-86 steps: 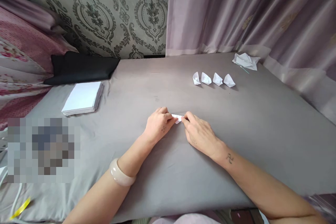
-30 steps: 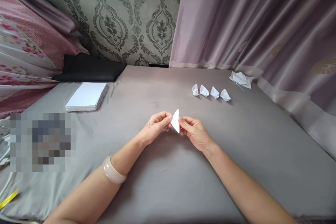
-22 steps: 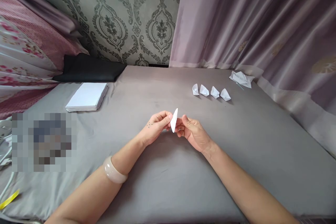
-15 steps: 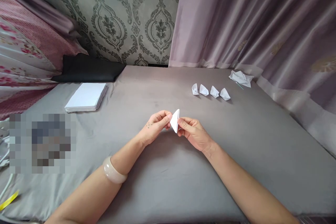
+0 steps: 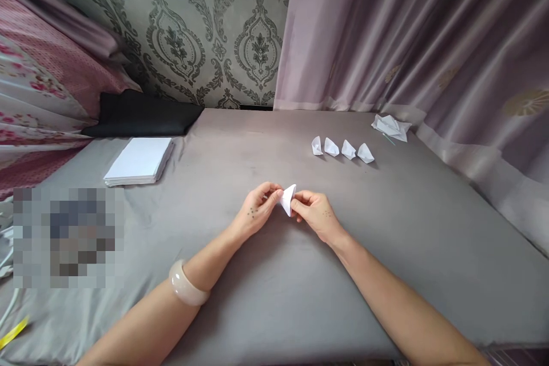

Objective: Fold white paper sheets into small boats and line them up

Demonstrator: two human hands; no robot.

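Note:
A small folded white paper (image 5: 287,199), roughly triangular, is held between both hands above the grey cloth. My left hand (image 5: 260,206) pinches its left corner between thumb and fingers. On its right side, my right hand (image 5: 316,211) grips the edge, the thumb toward me and partly out of sight. A pale bangle (image 5: 187,284) circles my left forearm. Beyond my right hand, several small folded paper boats (image 5: 331,147) stand in a row on the cloth.
A stack of white paper (image 5: 139,161) lies at the left, in front of a black sheet (image 5: 146,114). More folded papers (image 5: 391,126) are piled at the far right by the curtain (image 5: 343,28). A blurred patch (image 5: 68,237) hides something at the left. A yellow strip (image 5: 14,331) lies nearby.
The folded paper has turned slightly and its right edge looks more spread apart. My right hand has rolled over, its back now facing up more. The whole view has shifted a little.

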